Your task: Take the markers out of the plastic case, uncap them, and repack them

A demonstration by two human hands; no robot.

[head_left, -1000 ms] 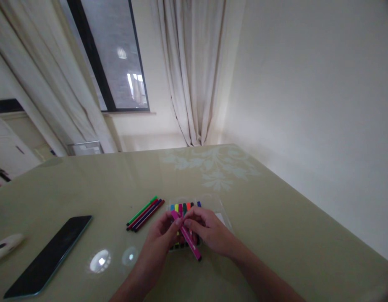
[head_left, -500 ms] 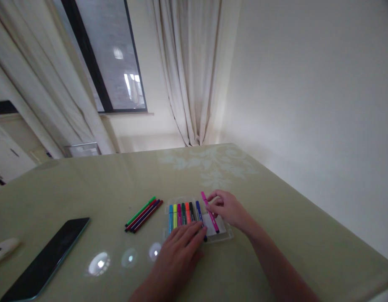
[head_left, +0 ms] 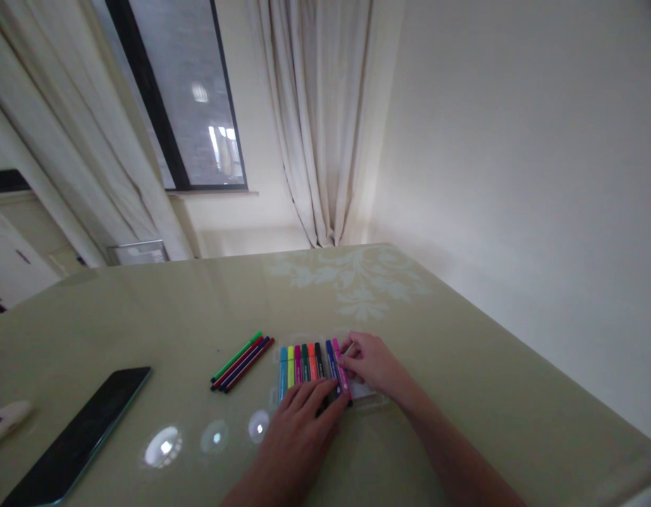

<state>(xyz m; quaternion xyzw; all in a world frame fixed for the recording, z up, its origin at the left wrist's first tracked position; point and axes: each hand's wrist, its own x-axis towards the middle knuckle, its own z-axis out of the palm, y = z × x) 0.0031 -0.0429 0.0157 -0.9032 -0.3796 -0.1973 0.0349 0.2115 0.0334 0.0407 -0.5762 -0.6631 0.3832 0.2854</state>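
Observation:
A clear plastic case (head_left: 375, 401) lies open on the table, with a row of felt-tip markers in it, among them light blue (head_left: 283, 373), yellow, orange and black ones. My left hand (head_left: 307, 415) lies flat across the lower ends of the row, fingers stretched out and covering parts of several markers. Its thumb reaches toward the bottom of a pink marker (head_left: 343, 380). That marker is pinched near its upper part by my right hand (head_left: 370, 362) and lies alongside the dark blue marker (head_left: 331, 359). Part of the case is hidden under my hands.
Left of the case, several loose markers (head_left: 242, 362), one green, lie slanted together on the table. Farther left are a dark tablet (head_left: 82, 429) and a pale rounded object (head_left: 7, 421). A wall (head_left: 516, 176) borders the table's right side.
My right hand has brought the pink marker left and down, from tilted above the case's white section to beside the dark blue marker. My left hand stays nearly in place.

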